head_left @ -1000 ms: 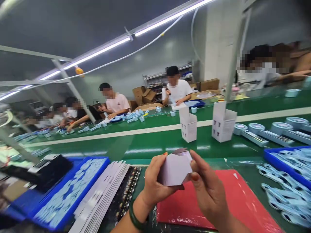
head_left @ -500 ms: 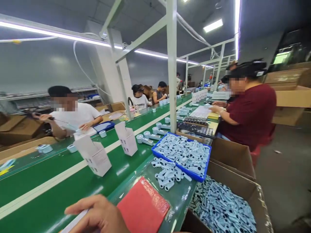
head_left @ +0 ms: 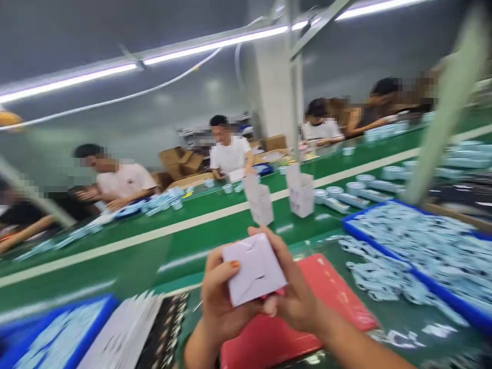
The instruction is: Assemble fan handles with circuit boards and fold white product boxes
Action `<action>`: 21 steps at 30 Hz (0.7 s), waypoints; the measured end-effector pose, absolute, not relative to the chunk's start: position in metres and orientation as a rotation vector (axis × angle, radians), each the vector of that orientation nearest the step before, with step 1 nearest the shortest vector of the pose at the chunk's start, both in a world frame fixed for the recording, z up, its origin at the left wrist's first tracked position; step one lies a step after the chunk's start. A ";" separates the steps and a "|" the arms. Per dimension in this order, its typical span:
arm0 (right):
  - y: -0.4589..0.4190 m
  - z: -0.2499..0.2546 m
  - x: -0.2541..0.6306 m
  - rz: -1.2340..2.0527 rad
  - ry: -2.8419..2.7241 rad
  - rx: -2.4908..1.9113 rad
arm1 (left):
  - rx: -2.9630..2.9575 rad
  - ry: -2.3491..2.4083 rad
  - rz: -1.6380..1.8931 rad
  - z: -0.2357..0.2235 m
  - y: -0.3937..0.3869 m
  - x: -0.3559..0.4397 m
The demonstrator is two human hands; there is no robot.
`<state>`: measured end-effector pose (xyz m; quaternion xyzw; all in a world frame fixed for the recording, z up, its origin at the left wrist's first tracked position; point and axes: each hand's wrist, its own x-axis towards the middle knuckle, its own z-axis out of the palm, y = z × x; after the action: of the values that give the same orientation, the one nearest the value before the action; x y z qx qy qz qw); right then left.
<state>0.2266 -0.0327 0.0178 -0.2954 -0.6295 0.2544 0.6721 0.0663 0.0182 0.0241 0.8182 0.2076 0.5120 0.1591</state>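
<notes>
Between both hands I hold a small white cardboard box, its folded end flaps facing me. My left hand grips its left side, with the thumb lying on the near face. Around the right side and lower edge closes my right hand. Below the hands a red mat lies on the green worktop. Farther off, two white boxes with raised lids stand on the belt: one white box at the left and another white box at the right.
A blue tray of light-blue parts is at the right, with loose light-blue parts beside it. Flat white cartons and another blue tray are at lower left. Beyond the green belt, several people work. A metal post rises at right.
The view has swung left. Both hands now show around the white box, where earlier one hand showed at the bottom edge with a white item partly hidden.
</notes>
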 end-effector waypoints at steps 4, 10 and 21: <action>-0.024 -0.006 0.221 0.336 -1.522 -0.713 | 1.701 0.463 1.365 0.029 -0.012 0.058; -0.032 -0.004 0.223 0.034 -1.770 -0.714 | 1.179 0.567 1.195 0.035 -0.036 0.063; -0.029 -0.015 0.223 -0.019 -1.862 -0.752 | 1.239 0.579 1.242 0.015 -0.027 0.061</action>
<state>0.2227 -0.0292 -0.0152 -0.3160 -0.7822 -0.0080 0.5369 0.0608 -0.0273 0.0147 0.5351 0.2499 0.5362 0.6030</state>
